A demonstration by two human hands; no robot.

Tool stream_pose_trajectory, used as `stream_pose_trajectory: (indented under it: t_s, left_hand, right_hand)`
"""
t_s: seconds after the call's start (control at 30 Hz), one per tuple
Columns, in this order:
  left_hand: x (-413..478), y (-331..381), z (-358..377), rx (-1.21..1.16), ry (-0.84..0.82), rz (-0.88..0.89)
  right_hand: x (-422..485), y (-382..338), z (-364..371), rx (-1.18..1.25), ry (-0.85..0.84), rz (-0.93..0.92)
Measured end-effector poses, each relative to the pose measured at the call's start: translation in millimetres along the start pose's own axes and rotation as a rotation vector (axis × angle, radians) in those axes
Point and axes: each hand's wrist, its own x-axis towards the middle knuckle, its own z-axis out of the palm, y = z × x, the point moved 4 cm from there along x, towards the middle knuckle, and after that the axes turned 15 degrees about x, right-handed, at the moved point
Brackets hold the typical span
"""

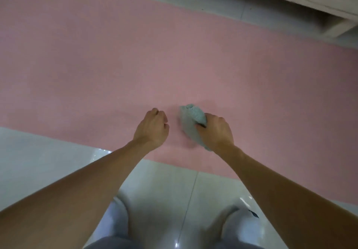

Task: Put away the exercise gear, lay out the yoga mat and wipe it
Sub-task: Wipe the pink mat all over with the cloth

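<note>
Your right hand (217, 130) grips the bunched cloth (190, 119) on the mat (116, 64) by its near edge, left hand (153, 126) fisted empty beside it; flatten the cloth, wipe in long overlapping strokes.

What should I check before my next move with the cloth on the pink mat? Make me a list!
1. Yoga mat lies flat on the tiled floor: ok.
2. Right hand grips the cloth: ok.
3. Cloth is down on the mat: ok.
4. Left hand holds nothing, fingers curled, beside the cloth and apart from it: ok.
5. Cloth is damp enough: cannot tell.
6. Whole mat in view: not ok, both ends run out of the picture.
</note>
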Motion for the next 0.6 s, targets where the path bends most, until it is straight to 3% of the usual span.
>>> stream_pose_trajectory:
  t_s: [0.27, 0.47, 0.6]
  left_hand:
    - [129.1, 11.4, 4.2, 0.088, 0.198, 0.085]
    - [188.8, 28.5, -15.8, 0.293, 0.414, 0.195]
    - [227.6, 23.0, -17.7, 0.301, 0.394, 0.113]
  right_hand:
    - [125.6, -7.2, -12.0, -0.096, -0.192, -0.09]
    - [181.9, -11.6, -61.4, -0.148, -0.107, -0.127]
    - [209.5, -9.9, -71.8, -0.205, -0.046, -0.125]
